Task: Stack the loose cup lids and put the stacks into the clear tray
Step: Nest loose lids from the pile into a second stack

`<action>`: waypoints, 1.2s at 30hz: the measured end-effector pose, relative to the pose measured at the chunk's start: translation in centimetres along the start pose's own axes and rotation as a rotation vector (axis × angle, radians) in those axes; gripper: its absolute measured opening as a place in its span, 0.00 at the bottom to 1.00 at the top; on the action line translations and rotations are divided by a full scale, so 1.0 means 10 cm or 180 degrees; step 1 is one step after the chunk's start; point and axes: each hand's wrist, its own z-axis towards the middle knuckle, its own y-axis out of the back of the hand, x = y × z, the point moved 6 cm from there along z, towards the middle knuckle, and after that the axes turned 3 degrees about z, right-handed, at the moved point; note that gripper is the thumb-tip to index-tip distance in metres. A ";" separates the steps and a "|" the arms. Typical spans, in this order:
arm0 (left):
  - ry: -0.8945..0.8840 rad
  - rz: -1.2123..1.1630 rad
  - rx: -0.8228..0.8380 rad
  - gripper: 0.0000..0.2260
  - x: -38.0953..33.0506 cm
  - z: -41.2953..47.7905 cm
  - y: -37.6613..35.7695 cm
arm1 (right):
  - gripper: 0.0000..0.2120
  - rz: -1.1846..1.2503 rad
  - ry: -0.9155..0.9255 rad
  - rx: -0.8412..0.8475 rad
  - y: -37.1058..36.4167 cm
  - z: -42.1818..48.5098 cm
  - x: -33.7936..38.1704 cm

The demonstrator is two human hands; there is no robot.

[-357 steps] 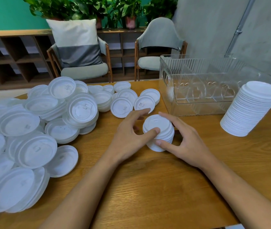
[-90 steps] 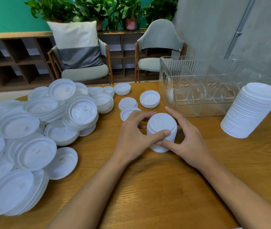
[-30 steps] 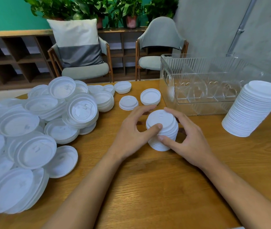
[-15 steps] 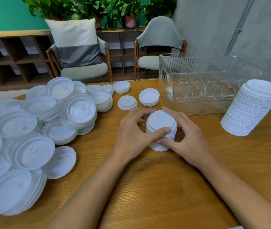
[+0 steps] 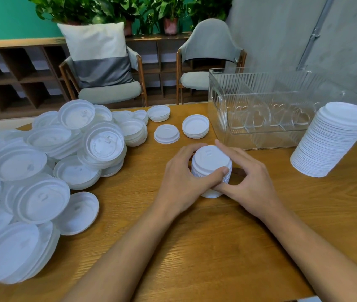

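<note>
Only two forearms and two hands of the person are in view. The left forearm (image 5: 127, 251) and the right forearm (image 5: 317, 247) are bare along the whole stretch that shows (whatever is worn higher up lies outside the frame). The left hand (image 5: 181, 184) and the right hand (image 5: 249, 182) are bare too, with slim fingers (image 5: 232, 151) and short-trimmed nails; the left thumbnail (image 5: 225, 170) is plain and unpainted. Knuckles and faint tendon lines mark the back of the right hand.

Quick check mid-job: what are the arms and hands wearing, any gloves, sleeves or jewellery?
Nothing visible. The left hand and right hand are ungloved, with no rings showing; both forearms are bare to the frame's edge, with no sleeves, watch or bands in view.
</note>
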 end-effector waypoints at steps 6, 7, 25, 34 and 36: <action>-0.0065 0.0140 0.0055 0.25 0.05 0.03 -0.04 | 0.41 -0.0085 -0.0040 0.0044 -0.01 -0.01 -0.01; -0.0092 0.0114 0.0142 0.24 0.06 0.04 -0.04 | 0.41 -0.0121 -0.0034 0.0033 -0.01 -0.01 -0.01; 0.0306 0.2156 0.0419 0.31 0.72 0.56 0.22 | 0.38 -0.0408 -0.0283 -0.0165 0.01 0.05 -0.09; -0.0290 0.2458 -0.0418 0.15 0.59 0.53 0.31 | 0.38 -0.0377 -0.0331 -0.0133 0.01 0.05 -0.09; -0.0413 0.2309 -0.0553 0.16 0.53 0.51 0.33 | 0.38 -0.0396 -0.0331 -0.0121 0.01 0.05 -0.10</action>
